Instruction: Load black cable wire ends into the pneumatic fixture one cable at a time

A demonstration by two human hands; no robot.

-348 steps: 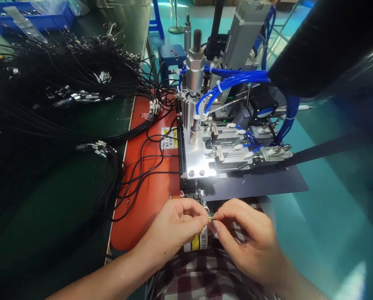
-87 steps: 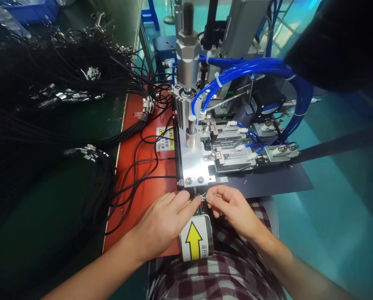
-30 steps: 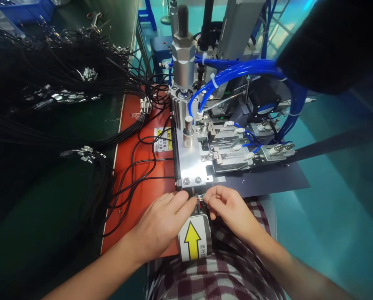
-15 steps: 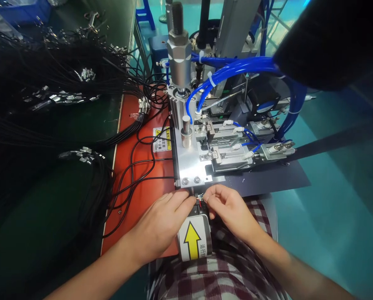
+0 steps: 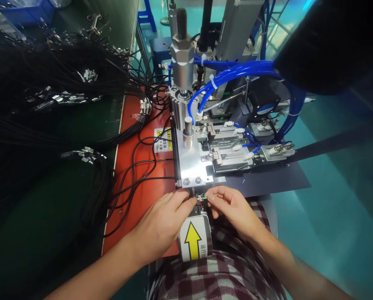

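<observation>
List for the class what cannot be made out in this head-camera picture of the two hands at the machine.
- Coloured wire ends, head view: too small to count, and the fingertips cover them.
- Left hand: its grip on the cable is hidden under its own fingers.
- Right hand: pinched at the wires, contact unclear.
- Yellow warning label: print too small to read.
- Dark shape, top right: blurred, cut off by the edge, hides the machine behind.

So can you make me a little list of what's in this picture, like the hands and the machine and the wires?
Left hand: fingertips pressed at the machine's front edge, on the thin coloured wire ends
Right hand: pinching the same wire ends
Machine: silver metal press with blue air hoses
Label: yellow arrow sticker pointing at the machine
Base: orange mat
Left side: heap of black cables
</observation>
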